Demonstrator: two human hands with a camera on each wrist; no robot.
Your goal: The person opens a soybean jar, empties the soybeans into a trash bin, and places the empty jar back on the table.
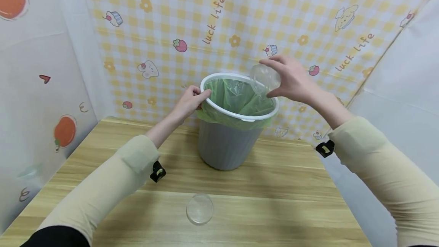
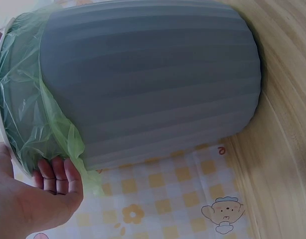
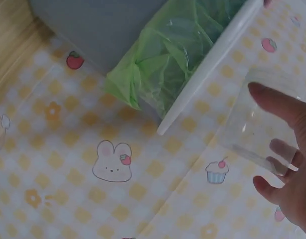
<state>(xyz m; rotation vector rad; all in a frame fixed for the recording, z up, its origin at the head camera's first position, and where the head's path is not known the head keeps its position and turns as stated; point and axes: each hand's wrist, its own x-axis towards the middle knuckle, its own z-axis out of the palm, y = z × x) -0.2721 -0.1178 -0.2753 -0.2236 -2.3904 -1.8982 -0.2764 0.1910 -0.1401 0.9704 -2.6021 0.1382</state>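
Note:
A grey ribbed trash can (image 1: 226,144) with a white rim ring (image 1: 219,108) and a green bag liner (image 1: 223,94) stands on the wooden table. My left hand (image 1: 188,104) grips the left side of the rim, thumb on top and the other fingers curled below it against the bag, as the left wrist view shows. My right hand (image 1: 295,81) holds a clear jar (image 1: 263,77), tipped over the right part of the can's opening. No contents can be made out in the jar (image 3: 252,129) in the right wrist view. The can's bottom inside is hidden.
On the table (image 1: 154,216) near the front lies a clear round lid-like disc (image 1: 200,209). A yellow checked cloth (image 1: 154,29) hangs right behind the can. White sheets (image 1: 51,68) stand at the left and right sides.

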